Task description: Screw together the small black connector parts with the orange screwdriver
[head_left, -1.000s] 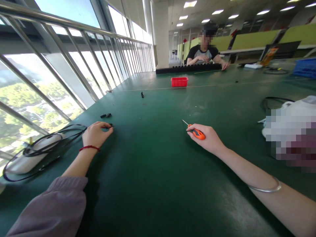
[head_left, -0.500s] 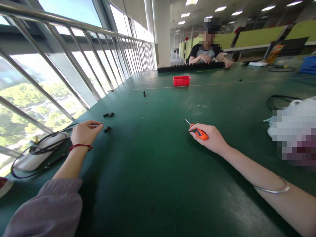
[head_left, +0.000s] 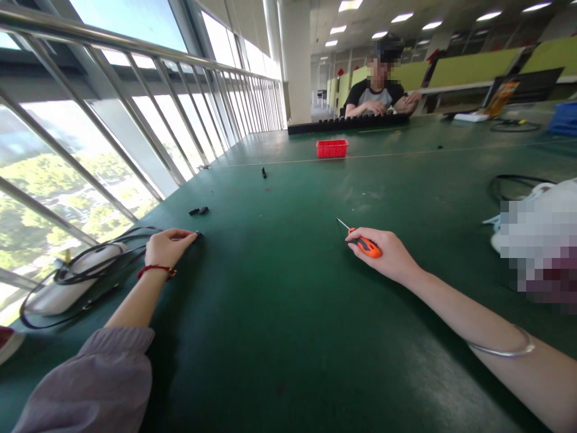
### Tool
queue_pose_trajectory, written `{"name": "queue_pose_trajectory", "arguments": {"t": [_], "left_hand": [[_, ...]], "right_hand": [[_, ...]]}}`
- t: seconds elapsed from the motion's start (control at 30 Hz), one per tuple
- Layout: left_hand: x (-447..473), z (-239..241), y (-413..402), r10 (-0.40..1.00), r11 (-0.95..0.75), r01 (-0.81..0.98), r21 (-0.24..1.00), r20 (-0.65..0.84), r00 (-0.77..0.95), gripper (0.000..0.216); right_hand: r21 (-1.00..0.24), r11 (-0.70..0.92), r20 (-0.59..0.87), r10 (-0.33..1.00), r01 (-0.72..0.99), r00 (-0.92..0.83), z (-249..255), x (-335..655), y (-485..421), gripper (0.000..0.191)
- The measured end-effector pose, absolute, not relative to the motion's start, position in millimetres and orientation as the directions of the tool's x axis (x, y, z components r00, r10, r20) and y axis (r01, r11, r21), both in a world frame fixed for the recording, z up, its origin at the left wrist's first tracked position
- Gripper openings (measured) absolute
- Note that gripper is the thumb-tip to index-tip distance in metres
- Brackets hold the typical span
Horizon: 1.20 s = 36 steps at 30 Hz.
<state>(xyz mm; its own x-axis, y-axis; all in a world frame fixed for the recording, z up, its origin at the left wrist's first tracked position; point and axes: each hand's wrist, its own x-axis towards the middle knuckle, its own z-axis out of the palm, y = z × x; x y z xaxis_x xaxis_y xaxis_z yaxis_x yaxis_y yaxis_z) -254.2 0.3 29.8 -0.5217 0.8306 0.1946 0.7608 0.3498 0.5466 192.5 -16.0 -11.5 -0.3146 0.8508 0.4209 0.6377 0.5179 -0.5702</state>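
Orange screwdriver [head_left: 367, 246], three o'clock from centre: likely light, rigid; take by handle [head_left: 372, 249]. Right hand [head_left: 390, 249] curled round it. Left hand [head_left: 164, 248], nine o'clock: fingertips [head_left: 192, 237] together at black piece [head_left: 199, 233], grip uncertain.

Across the green table [head_left: 279, 300]: a red bin [head_left: 332, 150], small black pieces [head_left: 204, 210], a long black bar [head_left: 311, 128], a blue crate [head_left: 563, 119].
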Motion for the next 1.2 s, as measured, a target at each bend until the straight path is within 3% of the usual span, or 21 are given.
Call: {"name": "queue_pose_trajectory", "arguments": {"t": [1.2], "left_hand": [[-263.0, 23.9, 2.2, 0.837, 0.364, 0.798, 0.48, 0.207, -0.506, 0.028]], "right_hand": [[-0.543, 0.526, 0.419, 0.845, 0.654, -0.332, -11.6, 192.8, -15.7, 0.014]]}}
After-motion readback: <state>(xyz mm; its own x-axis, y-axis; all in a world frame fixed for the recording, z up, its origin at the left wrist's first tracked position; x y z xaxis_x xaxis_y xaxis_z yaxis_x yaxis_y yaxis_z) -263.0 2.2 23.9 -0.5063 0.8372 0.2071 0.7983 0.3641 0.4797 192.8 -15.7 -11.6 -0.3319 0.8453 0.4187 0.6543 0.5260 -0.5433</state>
